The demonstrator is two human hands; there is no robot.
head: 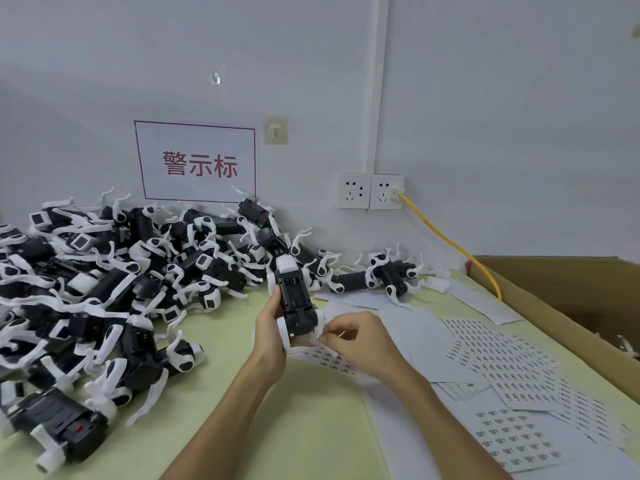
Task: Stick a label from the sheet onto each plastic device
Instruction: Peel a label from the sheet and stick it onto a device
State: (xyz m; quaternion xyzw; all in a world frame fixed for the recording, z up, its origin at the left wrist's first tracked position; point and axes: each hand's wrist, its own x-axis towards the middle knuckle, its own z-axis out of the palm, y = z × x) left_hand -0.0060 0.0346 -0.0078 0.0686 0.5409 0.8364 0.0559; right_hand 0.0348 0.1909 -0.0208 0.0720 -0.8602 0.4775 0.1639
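Pale green counter (242,393) runs up to a grey-white wall, and everything below is placed from the held device (296,299) at the middle of the view. Left of it, and reaching behind it to the wall, lies a heap of devices (104,271), tangled and too many to count. A smaller cluster (381,275) lies behind it to the right. Above and left of it on the wall hangs one red-bordered sign (195,161), with two stick-on hooks (275,130) higher up. Two sockets (370,191) sit above and right of it, and one yellow cable (446,242) drops from them towards one cardboard box (568,289) at the far right.

The held device is a black plastic body, underside up, with white wheel-like joints at its corners, a white cap at the far end and thin white legs.

The left hand (268,337) grips it along its left side. The right hand (356,337) has its fingers curled, thumb and forefinger pinched together at the white leg on the near right corner. Whether a label sits between them is too small to tell.

Right of the device spread several overlapping label sheets (502,362), at least four of them printed, among blank backing paper. One more sheet (325,358) lies just under the hands.
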